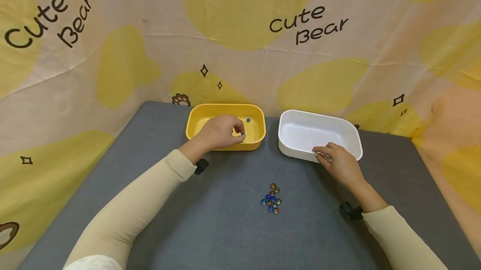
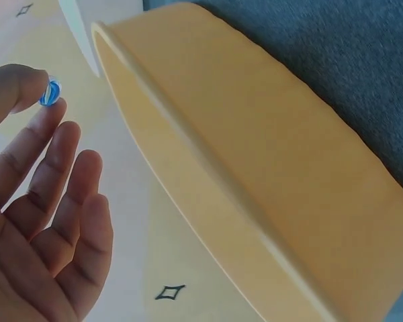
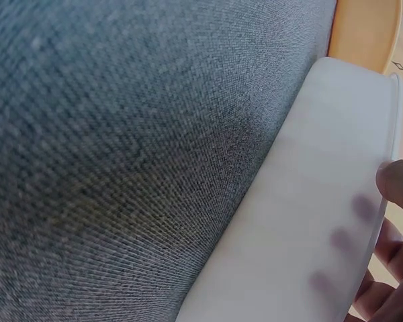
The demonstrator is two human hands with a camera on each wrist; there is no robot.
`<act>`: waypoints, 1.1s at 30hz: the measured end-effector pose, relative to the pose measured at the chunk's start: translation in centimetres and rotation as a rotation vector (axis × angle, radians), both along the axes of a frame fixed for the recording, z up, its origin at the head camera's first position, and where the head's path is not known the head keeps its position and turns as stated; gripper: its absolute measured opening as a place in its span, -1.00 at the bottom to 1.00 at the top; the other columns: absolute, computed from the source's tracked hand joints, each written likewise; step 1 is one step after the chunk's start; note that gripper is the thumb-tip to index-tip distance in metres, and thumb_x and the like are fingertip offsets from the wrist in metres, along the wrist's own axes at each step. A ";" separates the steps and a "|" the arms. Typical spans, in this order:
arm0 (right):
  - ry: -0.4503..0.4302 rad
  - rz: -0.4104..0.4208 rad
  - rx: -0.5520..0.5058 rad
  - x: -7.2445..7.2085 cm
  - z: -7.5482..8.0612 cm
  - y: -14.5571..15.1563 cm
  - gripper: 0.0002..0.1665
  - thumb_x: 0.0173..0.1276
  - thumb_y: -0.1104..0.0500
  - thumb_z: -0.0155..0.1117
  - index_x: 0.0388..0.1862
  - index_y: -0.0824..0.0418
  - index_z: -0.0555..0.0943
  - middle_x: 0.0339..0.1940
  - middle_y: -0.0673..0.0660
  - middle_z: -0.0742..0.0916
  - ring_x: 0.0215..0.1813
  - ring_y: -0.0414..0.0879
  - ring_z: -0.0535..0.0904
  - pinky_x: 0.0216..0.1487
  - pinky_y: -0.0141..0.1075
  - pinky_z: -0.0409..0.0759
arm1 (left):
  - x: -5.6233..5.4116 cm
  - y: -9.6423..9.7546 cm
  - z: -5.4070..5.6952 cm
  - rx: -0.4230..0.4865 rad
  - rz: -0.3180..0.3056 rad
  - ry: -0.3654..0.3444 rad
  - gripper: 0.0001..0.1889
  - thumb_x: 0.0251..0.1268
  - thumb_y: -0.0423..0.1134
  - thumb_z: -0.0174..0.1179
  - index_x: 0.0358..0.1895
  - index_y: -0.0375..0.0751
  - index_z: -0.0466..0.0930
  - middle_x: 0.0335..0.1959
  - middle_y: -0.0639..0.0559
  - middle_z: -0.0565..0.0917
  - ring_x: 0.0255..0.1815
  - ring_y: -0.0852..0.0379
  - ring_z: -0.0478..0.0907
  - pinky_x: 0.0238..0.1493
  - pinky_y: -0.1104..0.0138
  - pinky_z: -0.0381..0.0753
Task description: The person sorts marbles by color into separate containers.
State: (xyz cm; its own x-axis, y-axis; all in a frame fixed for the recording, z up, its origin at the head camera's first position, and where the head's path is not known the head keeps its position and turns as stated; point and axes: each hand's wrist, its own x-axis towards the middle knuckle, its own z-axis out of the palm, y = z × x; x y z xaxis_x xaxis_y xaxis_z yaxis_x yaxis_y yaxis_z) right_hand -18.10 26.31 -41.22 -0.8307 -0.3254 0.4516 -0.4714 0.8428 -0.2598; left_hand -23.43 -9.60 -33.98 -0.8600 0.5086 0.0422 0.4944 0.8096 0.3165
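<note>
Over the yellow plastic tub point(image 1: 244, 147), my left hand point(image 1: 221, 131) pinches a clear glass marble with blue and white swirls point(image 2: 50, 92) between thumb and index fingertip. The other fingers of that hand are loosely bent. A blue marble point(image 1: 248, 120) lies inside the yellow tub near its back right. To the right, my right hand point(image 1: 340, 163) grips the front wall of the white tub point(image 1: 294, 151). Its thumb is on the outer side at the rim, and the fingertips show faintly through the wall from within.
Several blue, orange-brown and greenish glass marbles point(image 1: 271, 199) lie in a loose cluster on the grey cloth-covered table point(image 1: 218, 220), in front of the tubs. Close behind the tubs hangs a printed fabric backdrop point(image 1: 240, 65), which also rises at both sides.
</note>
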 end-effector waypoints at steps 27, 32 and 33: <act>-0.005 -0.009 0.009 0.1 -0.2 0.1 -0.77 0.14 0.28 0.41 -0.18 0.13 0.75 -0.56 -0.07 0.55 -0.52 -0.22 0.40 -0.52 -0.35 0.35 | -5.0 -2.1 -2.8 -0.026 0.139 -0.123 -0.85 0.24 -0.09 0.22 -0.28 -0.04 0.69 -0.28 0.06 0.64 -0.29 0.11 0.51 -0.23 0.26 0.51; 0.017 -0.001 0.010 0.0 -0.3 0.1 -0.78 0.14 0.29 0.42 -0.20 0.13 0.75 -0.56 -0.07 0.55 -0.52 -0.21 0.40 -0.52 -0.35 0.36 | -5.6 -2.3 -3.6 -0.059 0.165 -0.145 -0.85 0.23 -0.07 0.22 -0.29 -0.02 0.69 -0.31 0.08 0.63 -0.29 0.12 0.51 -0.26 0.26 0.49; 0.019 -0.001 0.008 0.0 -0.3 0.1 -0.78 0.13 0.29 0.42 -0.20 0.13 0.75 -0.56 -0.07 0.55 -0.52 -0.21 0.40 -0.53 -0.35 0.35 | -5.7 -2.3 -3.7 -0.062 0.170 -0.148 -0.85 0.23 -0.07 0.22 -0.30 -0.02 0.68 -0.31 0.08 0.63 -0.29 0.12 0.51 -0.26 0.26 0.49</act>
